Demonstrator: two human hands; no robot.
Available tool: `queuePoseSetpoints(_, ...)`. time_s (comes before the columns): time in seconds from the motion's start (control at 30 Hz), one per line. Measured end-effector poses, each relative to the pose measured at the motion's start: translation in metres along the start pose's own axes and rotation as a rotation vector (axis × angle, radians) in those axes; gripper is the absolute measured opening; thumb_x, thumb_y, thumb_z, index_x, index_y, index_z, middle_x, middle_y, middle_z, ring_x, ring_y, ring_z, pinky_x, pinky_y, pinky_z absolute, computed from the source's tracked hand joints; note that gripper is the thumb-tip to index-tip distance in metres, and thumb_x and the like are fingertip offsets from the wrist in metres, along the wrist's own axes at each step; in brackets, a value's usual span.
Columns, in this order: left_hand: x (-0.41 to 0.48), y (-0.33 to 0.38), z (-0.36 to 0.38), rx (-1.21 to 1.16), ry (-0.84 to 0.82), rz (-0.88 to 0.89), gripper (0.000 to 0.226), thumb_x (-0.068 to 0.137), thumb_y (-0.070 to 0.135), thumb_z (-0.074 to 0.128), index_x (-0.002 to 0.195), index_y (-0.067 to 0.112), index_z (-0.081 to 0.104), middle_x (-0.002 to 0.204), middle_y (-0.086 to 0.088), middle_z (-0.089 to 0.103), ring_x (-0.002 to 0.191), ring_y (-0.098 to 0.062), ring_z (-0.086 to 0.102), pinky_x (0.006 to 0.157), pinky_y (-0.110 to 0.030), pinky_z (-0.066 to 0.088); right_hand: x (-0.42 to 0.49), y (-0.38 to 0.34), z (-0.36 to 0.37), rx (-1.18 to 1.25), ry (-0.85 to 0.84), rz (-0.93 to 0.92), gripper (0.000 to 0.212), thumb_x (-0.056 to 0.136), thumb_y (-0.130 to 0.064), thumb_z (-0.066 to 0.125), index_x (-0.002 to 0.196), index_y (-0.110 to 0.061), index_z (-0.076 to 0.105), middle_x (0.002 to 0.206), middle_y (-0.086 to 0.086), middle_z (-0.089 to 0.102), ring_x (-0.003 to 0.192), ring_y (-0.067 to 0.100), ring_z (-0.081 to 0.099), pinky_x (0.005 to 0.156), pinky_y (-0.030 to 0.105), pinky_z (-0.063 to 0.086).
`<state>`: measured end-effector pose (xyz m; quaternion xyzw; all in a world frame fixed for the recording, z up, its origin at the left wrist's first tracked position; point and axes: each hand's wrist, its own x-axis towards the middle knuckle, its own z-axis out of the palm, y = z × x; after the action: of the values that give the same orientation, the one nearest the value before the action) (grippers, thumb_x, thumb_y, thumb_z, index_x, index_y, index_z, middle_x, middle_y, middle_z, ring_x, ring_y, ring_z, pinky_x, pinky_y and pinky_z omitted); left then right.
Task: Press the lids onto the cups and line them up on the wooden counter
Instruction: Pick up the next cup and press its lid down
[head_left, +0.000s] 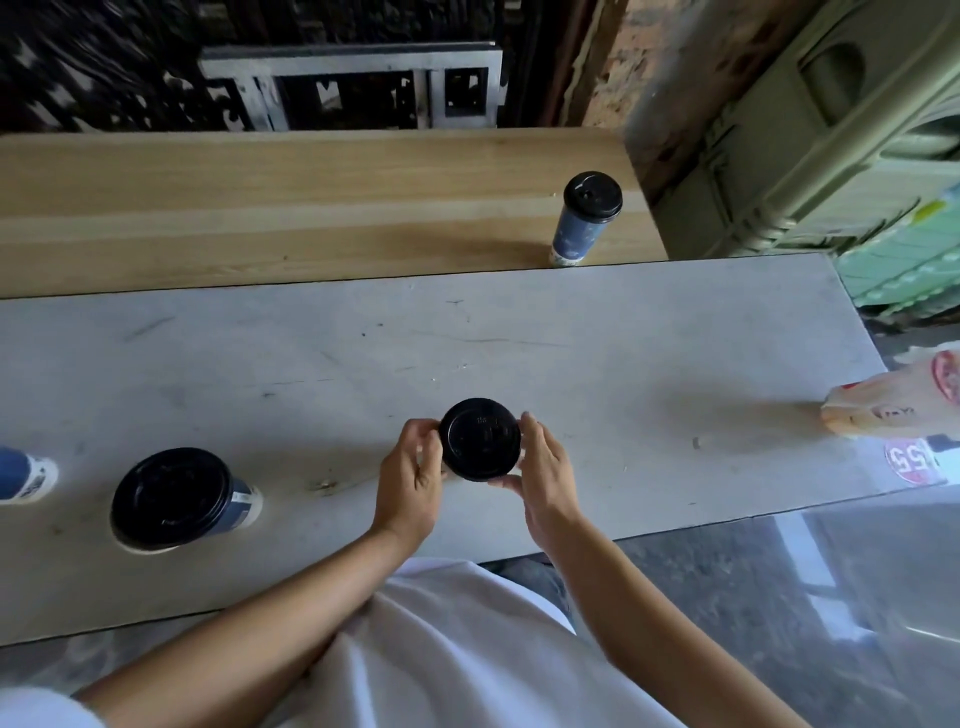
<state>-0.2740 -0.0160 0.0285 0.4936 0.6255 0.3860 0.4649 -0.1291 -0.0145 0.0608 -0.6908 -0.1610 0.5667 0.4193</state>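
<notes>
Head view looks down on a grey bench (519, 338) with a wooden bench (260, 208) butted along its far edge. Near the middle of the grey bench, close to its near edge, the left grip (410, 473) and the right grip (545, 467) both pinch a black lid (479, 439) by its rim. The left fingers and thumb curl round its left side and the right fingers and thumb round its right side. Whatever sits beneath that lid is almost wholly hidden by it and by the hands, so I cannot tell whether it is seated on a cup. One blue lidded cup (584, 221) stands upright on the wooden bench near its right end, just behind the seam between the two surfaces. To the left on the grey bench stands a second lidded cup (179, 499), well apart from the hands. Further left, a blue cup (23, 475) is cut off by the frame edge. A crumpled plastic bag (893, 405) lies at the right end of the grey bench, with a round red sticker (906, 460) just beside it. A green plastic crate (831, 130) stands beyond the right end.
</notes>
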Motion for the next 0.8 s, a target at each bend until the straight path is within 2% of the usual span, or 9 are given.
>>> queuePoseSetpoints(0.13,-0.001,0.012,0.002,-0.027,0.024,-0.112,0.026,0.101,0.031,0.043,0.096,0.008,0.054,0.079,0.001,0.062,0.072,-0.012,0.062,0.073,-0.052,0.060,-0.002,-0.002,0.007,-0.011,0.029,-0.009,0.035,0.101,-0.033,0.049,0.099,-0.006,0.071,0.089,0.007,0.064,0.084,0.022,0.062,0.059,0.031,0.056)
queuePoseSetpoints(0.2,0.001,0.015,0.003,-0.041,0.049,-0.174,0.027,0.104,0.027,0.047,0.091,0.004,0.052,0.074,-0.002,0.058,0.065,-0.007,0.057,0.072,-0.053,0.060,-0.002,-0.002,0.008,-0.028,0.034,0.003,0.039,0.102,-0.036,0.046,0.099,-0.004,0.069,0.090,0.007,0.065,0.082,0.021,0.062,0.054,0.029,0.054)
queuePoseSetpoints(0.27,0.003,0.016,0.005,-0.064,0.063,-0.246,0.036,0.103,0.030,0.049,0.087,-0.002,0.049,0.080,-0.010,0.057,0.072,-0.008,0.058,0.069,-0.048,0.062,0.000,-0.002,0.010,-0.079,0.041,0.000,0.043,0.102,-0.040,0.044,0.097,-0.005,0.069,0.088,0.005,0.067,0.081,0.019,0.063,0.057,0.031,0.053)
queuePoseSetpoints(0.33,0.006,0.019,0.006,-0.114,0.060,-0.343,0.043,0.103,0.034,0.049,0.089,-0.007,0.050,0.093,-0.017,0.060,0.081,-0.016,0.061,0.063,-0.037,0.063,0.004,0.000,0.012,-0.106,0.032,-0.011,0.047,0.100,-0.046,0.044,0.095,-0.007,0.070,0.087,0.008,0.069,0.083,0.019,0.064,0.065,0.035,0.051)
queuePoseSetpoints(0.43,0.009,0.021,0.006,-0.161,0.055,-0.425,0.047,0.103,0.038,0.047,0.099,-0.008,0.054,0.101,-0.015,0.063,0.086,-0.016,0.062,0.060,-0.033,0.061,0.008,0.003,0.013,-0.153,-0.003,-0.023,0.051,0.091,-0.055,0.046,0.095,-0.012,0.072,0.091,0.011,0.073,0.083,0.018,0.065,0.067,0.034,0.049)
queuePoseSetpoints(0.53,0.010,0.019,0.007,-0.176,0.035,-0.452,0.048,0.103,0.043,0.045,0.105,-0.003,0.056,0.104,-0.010,0.063,0.092,-0.014,0.062,0.070,-0.044,0.063,0.010,0.005,0.010,-0.208,-0.025,-0.094,0.044,0.101,-0.044,0.041,0.093,-0.011,0.069,0.084,0.003,0.069,0.078,0.014,0.061,0.066,0.029,0.048)
queuePoseSetpoints(0.63,0.011,0.019,0.006,-0.236,0.000,-0.440,0.057,0.095,0.056,0.046,0.103,0.000,0.056,0.103,-0.007,0.062,0.095,-0.015,0.064,0.072,-0.049,0.063,0.009,0.005,0.008,-0.264,-0.046,-0.166,0.040,0.105,-0.032,0.035,0.091,-0.012,0.066,0.086,0.006,0.068,0.075,0.010,0.058,0.065,0.021,0.047)
queuePoseSetpoints(0.73,0.010,0.019,0.005,-0.234,-0.037,-0.359,0.047,0.101,0.049,0.043,0.089,0.005,0.048,0.088,-0.002,0.056,0.078,0.000,0.061,0.062,-0.036,0.062,0.009,0.008,0.005,-0.303,-0.053,-0.211,0.041,0.107,-0.030,0.031,0.093,-0.018,0.067,0.091,0.000,0.069,0.079,0.003,0.061,0.067,0.011,0.047)
queuePoseSetpoints(0.8,0.008,0.021,0.005,-0.215,-0.068,-0.301,0.046,0.101,0.046,0.038,0.087,0.003,0.043,0.083,-0.002,0.049,0.066,0.003,0.053,0.058,-0.024,0.057,0.008,0.013,0.003,-0.313,-0.059,-0.239,0.042,0.107,-0.033,0.029,0.095,-0.021,0.067,0.094,-0.002,0.070,0.086,0.004,0.064,0.073,0.014,0.049)
